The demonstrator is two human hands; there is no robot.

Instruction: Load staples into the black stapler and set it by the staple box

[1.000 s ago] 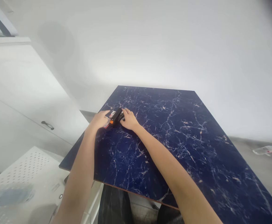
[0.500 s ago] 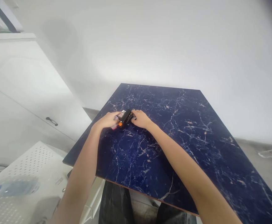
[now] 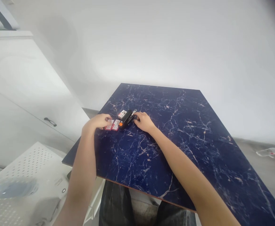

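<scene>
On the dark blue marbled table [image 3: 156,150] lies a small cluster of items. A black case [image 3: 127,118] with an orange patch [image 3: 120,124] stands in the middle, with a small white box [image 3: 122,114] against its upper left side. Two red-and-white packets lie to its lower left. My left hand [image 3: 101,121] has its fingers closed on the outer red-and-white packet [image 3: 109,125], beside the inner packet [image 3: 116,125]. My right hand [image 3: 143,121] is at the case's right side, its thumb and fingers curled around a small dark item [image 3: 134,117] too small to name.
To the left are a white cabinet [image 3: 29,88] with a dark handle [image 3: 50,121] and a perforated white surface [image 3: 33,160] bearing a clear bottle [image 3: 14,188]. A clear plastic item [image 3: 271,152] lies beyond the table's right edge. A pale wall stands behind.
My left hand has moved left from the case, uncovering the white box and the packets. My right hand has shifted slightly. The view has moved a little.
</scene>
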